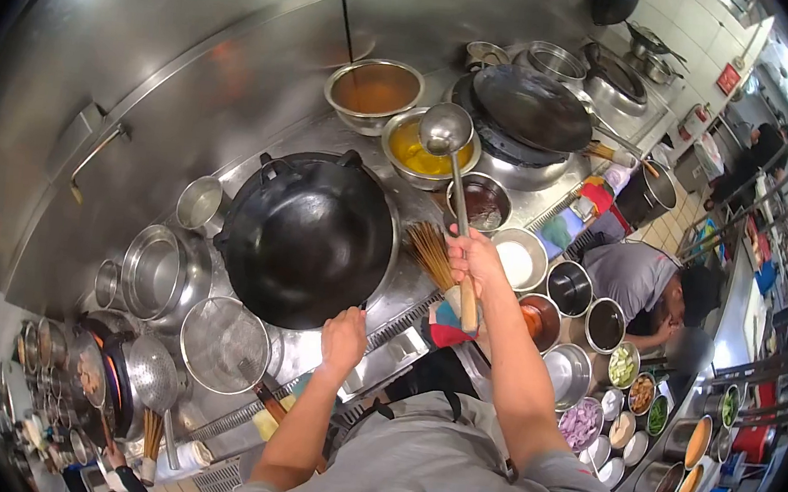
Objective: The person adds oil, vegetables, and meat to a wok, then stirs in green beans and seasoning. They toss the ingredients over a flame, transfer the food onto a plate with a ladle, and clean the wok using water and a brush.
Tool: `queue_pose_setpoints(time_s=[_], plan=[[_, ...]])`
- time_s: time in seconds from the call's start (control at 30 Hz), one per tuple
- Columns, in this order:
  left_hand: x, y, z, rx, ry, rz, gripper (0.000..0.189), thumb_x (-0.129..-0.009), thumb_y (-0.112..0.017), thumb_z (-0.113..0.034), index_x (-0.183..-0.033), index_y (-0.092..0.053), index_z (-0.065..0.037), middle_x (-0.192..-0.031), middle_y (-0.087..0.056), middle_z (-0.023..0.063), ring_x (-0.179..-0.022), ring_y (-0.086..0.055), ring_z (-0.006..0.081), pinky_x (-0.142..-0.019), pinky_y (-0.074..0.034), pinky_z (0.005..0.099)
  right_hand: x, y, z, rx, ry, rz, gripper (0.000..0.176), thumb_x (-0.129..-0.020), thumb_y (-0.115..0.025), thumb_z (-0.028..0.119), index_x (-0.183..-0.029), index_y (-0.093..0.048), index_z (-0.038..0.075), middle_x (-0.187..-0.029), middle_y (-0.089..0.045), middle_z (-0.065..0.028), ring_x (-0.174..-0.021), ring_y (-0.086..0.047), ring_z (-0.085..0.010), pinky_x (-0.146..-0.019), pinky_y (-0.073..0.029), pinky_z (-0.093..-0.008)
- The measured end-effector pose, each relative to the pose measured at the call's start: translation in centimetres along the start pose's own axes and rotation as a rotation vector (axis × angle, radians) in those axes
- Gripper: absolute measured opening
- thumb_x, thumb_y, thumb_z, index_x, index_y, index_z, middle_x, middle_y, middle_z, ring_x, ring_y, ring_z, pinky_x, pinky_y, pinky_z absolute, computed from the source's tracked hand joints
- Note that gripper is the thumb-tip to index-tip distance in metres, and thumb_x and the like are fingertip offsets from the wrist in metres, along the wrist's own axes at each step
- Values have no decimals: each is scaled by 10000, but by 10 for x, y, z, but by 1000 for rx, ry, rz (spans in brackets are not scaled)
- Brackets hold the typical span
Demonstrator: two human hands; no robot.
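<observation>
A black wok (314,238) sits on the burner in front of me, its inside dark and shiny. My left hand (344,339) is closed at the near edge of the wok, gripping it there; the exact spot under the fingers is hidden. In my right hand (476,259) is the wooden-ended handle of a steel ladle (447,130). The ladle's bowl hangs over a metal bowl of yellow oil (412,153). A bamboo brush (429,252) lies just left of my right hand.
A bowl of orange-brown liquid (374,89) and a second wok (532,108) stand at the back. Seasoning pots and a white-filled bowl (518,260) line the right side. A wire strainer (225,345) lies left. A co-worker in grey (633,278) bends over at right.
</observation>
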State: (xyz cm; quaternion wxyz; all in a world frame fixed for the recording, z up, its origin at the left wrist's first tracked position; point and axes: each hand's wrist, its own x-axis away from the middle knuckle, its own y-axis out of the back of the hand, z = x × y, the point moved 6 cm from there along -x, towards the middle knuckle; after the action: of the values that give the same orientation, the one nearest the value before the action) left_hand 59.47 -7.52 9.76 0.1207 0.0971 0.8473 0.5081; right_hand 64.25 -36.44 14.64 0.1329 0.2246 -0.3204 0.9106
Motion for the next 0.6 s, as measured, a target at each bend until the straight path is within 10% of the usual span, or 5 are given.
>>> queue_pose_setpoints(time_s=[0.6], plan=[[-6, -5, 7, 71, 51, -31, 257, -1022, -582, -217, -857, -627, -26, -837, -706, 217, -777, -685, 420, -781, -510, 523, 47, -77, -98, 528, -40, 195, 511, -936, -649, 69, -1431, -524, 100, -676, -513, -10, -435, -453, -90, -366, -380, -289]])
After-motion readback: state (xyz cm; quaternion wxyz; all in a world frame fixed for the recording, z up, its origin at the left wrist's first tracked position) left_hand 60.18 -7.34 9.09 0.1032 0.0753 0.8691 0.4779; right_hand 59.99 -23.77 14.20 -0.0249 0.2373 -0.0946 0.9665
